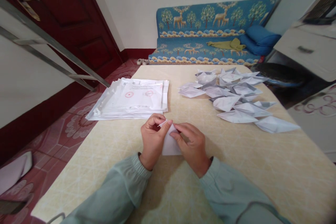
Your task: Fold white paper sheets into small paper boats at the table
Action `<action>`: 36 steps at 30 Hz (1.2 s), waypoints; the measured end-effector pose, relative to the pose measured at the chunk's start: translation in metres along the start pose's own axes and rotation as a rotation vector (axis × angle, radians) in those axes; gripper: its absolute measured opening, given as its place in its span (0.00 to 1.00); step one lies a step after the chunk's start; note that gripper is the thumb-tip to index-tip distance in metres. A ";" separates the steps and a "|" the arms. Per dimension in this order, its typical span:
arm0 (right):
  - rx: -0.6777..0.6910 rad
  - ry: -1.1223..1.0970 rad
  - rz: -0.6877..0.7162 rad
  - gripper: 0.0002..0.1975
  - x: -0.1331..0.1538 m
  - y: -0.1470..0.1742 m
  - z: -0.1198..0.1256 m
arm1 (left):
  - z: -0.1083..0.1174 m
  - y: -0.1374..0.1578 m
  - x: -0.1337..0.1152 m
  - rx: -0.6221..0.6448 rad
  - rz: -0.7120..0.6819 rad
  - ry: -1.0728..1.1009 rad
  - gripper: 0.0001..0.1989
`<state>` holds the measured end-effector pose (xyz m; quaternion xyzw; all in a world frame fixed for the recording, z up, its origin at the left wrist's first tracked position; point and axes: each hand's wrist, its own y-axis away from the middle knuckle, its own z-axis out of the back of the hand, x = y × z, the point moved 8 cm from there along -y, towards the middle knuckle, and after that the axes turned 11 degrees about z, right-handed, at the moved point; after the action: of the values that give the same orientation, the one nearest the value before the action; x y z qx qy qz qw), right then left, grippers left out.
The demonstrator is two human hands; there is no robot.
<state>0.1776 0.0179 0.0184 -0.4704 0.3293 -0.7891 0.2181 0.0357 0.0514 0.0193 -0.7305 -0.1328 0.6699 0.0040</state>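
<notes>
Head view: one folded white paper (pixel 172 146), held between my hands over the table (pixel 115 147). My left hand (pixel 155 136), fingers curled, pinching its upper left edge; my right hand (pixel 192 143), angled inward, thumb and forefinger closed on its right edge. Sleeves (pixel 115 189), pale green, converging. Paper boats (pixel 237 116), right; paper stack (pixel 141 94), left.
</notes>
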 end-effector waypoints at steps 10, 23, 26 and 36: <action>-0.050 -0.074 -0.102 0.04 -0.006 0.004 -0.002 | -0.001 0.000 0.004 0.024 0.006 0.010 0.10; 0.042 -0.058 -0.086 0.09 -0.006 -0.006 0.005 | -0.025 -0.005 0.015 0.492 0.254 -0.072 0.10; 0.101 -0.001 -0.040 0.10 -0.005 -0.009 0.005 | -0.024 -0.005 0.013 0.521 0.232 -0.107 0.09; 0.289 0.270 0.174 0.12 0.008 -0.012 -0.001 | -0.023 -0.010 0.022 0.597 0.232 -0.203 0.11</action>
<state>0.1728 0.0215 0.0315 -0.2941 0.2782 -0.8621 0.3047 0.0575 0.0688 0.0023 -0.6369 0.1538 0.7445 0.1282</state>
